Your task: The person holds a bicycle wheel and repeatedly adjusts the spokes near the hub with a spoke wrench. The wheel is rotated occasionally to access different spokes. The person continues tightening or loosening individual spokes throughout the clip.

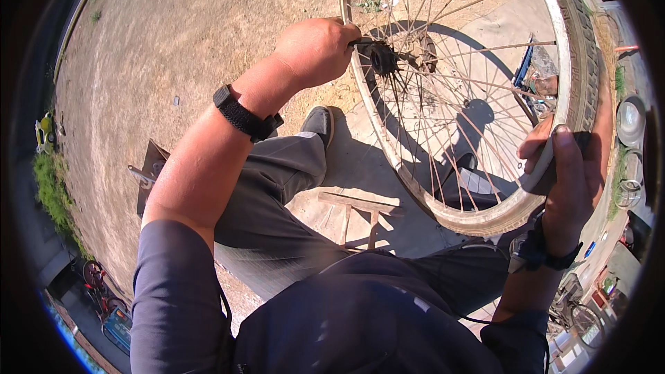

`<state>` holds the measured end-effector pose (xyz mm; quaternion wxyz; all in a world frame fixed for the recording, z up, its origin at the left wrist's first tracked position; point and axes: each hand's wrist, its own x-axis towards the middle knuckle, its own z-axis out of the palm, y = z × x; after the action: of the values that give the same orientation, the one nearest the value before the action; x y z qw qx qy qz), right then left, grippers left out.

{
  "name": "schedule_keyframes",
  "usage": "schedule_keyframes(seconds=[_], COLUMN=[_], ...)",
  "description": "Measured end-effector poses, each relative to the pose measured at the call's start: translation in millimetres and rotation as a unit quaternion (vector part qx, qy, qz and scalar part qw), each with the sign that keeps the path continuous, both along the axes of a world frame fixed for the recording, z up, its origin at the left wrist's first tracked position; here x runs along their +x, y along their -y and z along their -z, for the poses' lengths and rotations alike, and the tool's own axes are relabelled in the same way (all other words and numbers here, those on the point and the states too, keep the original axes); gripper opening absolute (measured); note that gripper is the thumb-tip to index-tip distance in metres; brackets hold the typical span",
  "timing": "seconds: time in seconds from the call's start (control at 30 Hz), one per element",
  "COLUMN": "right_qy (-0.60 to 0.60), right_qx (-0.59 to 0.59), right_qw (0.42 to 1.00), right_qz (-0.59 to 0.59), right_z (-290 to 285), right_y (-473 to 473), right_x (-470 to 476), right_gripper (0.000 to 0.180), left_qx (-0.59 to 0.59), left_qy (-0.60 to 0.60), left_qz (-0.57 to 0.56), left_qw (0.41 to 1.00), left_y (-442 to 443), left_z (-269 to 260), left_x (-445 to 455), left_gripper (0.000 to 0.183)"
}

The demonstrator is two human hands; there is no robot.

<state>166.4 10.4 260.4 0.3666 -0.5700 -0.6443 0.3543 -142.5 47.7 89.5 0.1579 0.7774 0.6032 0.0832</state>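
A spoked bicycle wheel (pixel 441 208) with a pale metal rim and a treaded tyre stands tilted before me. My right hand (pixel 566 171) grips its rim and tyre at the right, thumb on the near side and fingertips among the spokes. My left hand (pixel 324 49) is closed at the wheel's left side, its fingertips pinching a thin dark rod (pixel 366 42) that reaches towards the dark, greasy hub (pixel 384 59). Whether this rod is a tool or part of the axle I cannot tell. My palm and some of the fingers are hidden.
Near my legs a small wooden stool or frame (pixel 358 202) stands on the concrete. Behind the spokes lie a blue item (pixel 523 65) and loose parts. Glass jars (pixel 629 192) and a bicycle (pixel 587 322) are at the right edge. A metal box-like thing (pixel 153 166) sits beside my left arm.
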Motion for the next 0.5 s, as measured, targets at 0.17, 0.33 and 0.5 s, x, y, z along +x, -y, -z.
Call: schedule_keyframes(seconds=[0.17, 0.33, 0.5], right_qy=[-0.005, -0.047, -0.046], right_qx=[-0.044, -0.025, -0.017], right_qw=[0.999, 0.998, 0.999], right_qz=[-0.026, -0.036, -0.015], right_z=[-5, -4, 1], right_y=[1, 0, 2], right_x=[3, 5, 3], right_gripper=[0.073, 0.076, 0.075], left_qx=[-0.093, -0.021, 0.056], left_qy=[0.122, 0.034, -0.044], left_qz=[-0.037, -0.013, 0.05], left_qw=[0.987, 0.999, 0.996], left_y=[-9, -8, -5], left_z=[-9, -8, -1], left_x=[-10, -10, -4], left_gripper=[0.023, 0.022, 0.02])
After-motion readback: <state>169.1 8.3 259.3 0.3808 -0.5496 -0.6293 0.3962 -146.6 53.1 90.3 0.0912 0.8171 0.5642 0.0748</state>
